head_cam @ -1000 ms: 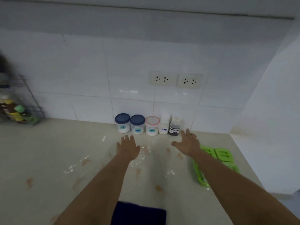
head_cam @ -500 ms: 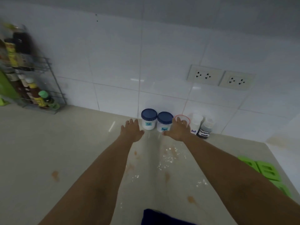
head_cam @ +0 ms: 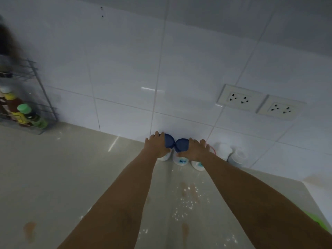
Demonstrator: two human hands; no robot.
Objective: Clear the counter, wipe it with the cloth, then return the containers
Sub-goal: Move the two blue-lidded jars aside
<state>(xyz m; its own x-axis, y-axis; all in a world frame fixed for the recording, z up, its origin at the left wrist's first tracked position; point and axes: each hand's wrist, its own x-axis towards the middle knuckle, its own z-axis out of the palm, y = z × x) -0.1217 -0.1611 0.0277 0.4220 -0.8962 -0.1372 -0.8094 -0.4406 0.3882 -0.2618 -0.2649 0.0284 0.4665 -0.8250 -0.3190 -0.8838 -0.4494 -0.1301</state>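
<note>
Five containers stand in a row against the tiled wall. My left hand (head_cam: 158, 147) is closed over the leftmost white jar with a blue lid (head_cam: 168, 142). My right hand (head_cam: 195, 150) grips the second blue-lidded jar (head_cam: 180, 161), thumb at its front; its fingers also spread over the red-rimmed jar (head_cam: 197, 165) beside it. To the right, untouched, stand a white bottle (head_cam: 223, 150) and a small dark bottle (head_cam: 238, 158). The beige counter (head_cam: 71, 177) carries brown stains and spilled white powder (head_cam: 186, 200). The cloth is out of view.
A wire rack (head_cam: 36, 97) with sauce bottles stands at the far left of the counter. Two wall sockets (head_cam: 258, 103) sit above the containers. A green edge (head_cam: 323, 223) shows at the lower right. A white side wall closes off the counter's right end.
Both hands have reached forward from the counter and closed on the jars at the wall. The view has shifted left and nearer, so the dark blue cloth has dropped out of sight.
</note>
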